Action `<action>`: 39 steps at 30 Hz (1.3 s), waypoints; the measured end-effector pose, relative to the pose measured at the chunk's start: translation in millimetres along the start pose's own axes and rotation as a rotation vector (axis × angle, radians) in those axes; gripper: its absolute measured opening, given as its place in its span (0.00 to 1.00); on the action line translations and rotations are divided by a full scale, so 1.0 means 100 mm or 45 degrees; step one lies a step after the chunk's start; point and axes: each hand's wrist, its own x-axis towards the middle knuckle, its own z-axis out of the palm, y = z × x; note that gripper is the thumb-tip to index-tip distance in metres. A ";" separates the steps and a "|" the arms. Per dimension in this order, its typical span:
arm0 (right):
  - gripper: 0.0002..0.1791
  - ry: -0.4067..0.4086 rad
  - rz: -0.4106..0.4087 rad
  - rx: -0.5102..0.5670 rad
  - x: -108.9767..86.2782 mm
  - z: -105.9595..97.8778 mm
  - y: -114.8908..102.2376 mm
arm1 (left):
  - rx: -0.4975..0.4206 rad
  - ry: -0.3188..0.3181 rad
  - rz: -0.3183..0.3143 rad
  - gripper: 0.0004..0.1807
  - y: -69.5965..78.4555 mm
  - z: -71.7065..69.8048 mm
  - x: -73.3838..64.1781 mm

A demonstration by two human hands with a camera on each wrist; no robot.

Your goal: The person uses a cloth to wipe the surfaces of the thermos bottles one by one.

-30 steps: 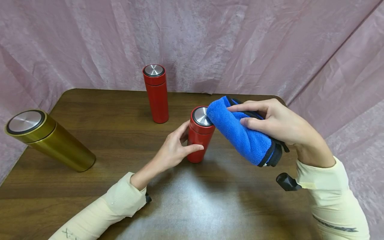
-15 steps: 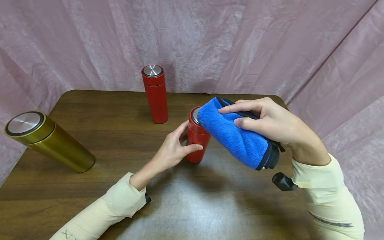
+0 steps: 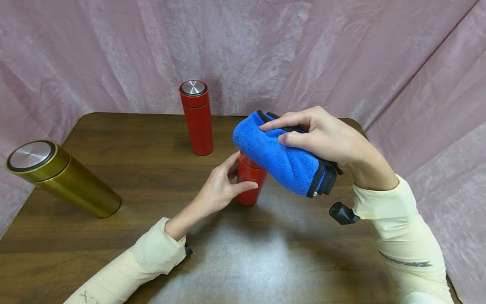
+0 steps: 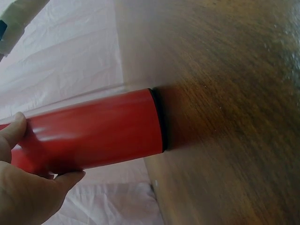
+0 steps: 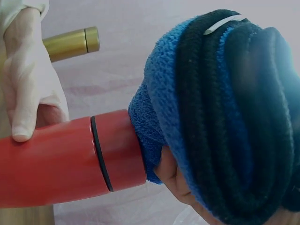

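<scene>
A red thermos bottle (image 3: 252, 175) stands upright on the table, and my left hand (image 3: 218, 188) grips its side between thumb and fingers. The left wrist view shows the lower body of the same bottle (image 4: 98, 131) with its base on the wood. My right hand (image 3: 322, 133) holds a folded blue towel (image 3: 281, 158) with black edging. In the right wrist view the towel (image 5: 161, 93) lies against the top of the bottle's lid (image 5: 121, 150), and its folded layers face the camera. The steel disc of that lid is hidden under the towel in the head view.
A second red thermos (image 3: 198, 122) stands behind, near the table's back edge. At the left stands a larger gold thermos (image 3: 72, 181). The wooden table (image 3: 152, 143) is bordered at the back and sides by a pink curtain (image 3: 243, 55).
My right hand has moved left and slightly up with the towel, which has come over the bottle's lid and covered its steel disc. My left hand has stayed on the bottle.
</scene>
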 end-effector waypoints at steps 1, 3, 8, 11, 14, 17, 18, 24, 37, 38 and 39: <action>0.18 0.005 0.015 -0.003 0.02 -0.01 0.00 | -0.002 -0.004 -0.004 0.44 0.01 0.00 0.00; 0.18 0.014 0.038 -0.009 0.06 -0.02 -0.01 | -0.005 -0.008 -0.003 0.43 0.01 0.00 0.01; 0.18 0.037 0.106 -0.030 0.14 -0.07 0.03 | -0.019 0.009 0.030 0.43 0.01 0.01 0.02; 0.19 0.043 0.158 -0.015 0.17 -0.10 0.08 | -0.025 0.027 0.046 0.44 0.01 0.02 0.01; 0.20 0.053 0.201 0.022 0.19 -0.12 0.14 | -0.026 0.040 0.052 0.44 0.02 0.03 0.01; 0.20 0.059 0.213 0.046 0.20 -0.13 0.20 | -0.017 0.046 0.055 0.44 0.02 0.03 0.00; 0.20 0.062 0.218 0.058 0.19 -0.14 0.22 | -0.015 0.047 0.054 0.44 0.01 0.03 0.00; 0.21 0.213 0.102 0.143 0.10 -0.14 0.31 | -0.016 0.058 0.046 0.44 0.00 0.03 -0.01; 0.31 0.673 -0.598 0.336 0.01 0.28 0.74 | -0.011 0.063 0.046 0.44 0.00 0.03 -0.02; 0.32 0.668 -0.583 0.310 0.01 0.32 0.77 | -0.011 0.063 0.041 0.44 0.00 0.03 -0.02; 0.33 0.662 -0.571 0.283 0.01 0.37 0.80 | -0.010 0.064 0.035 0.44 0.00 0.03 -0.02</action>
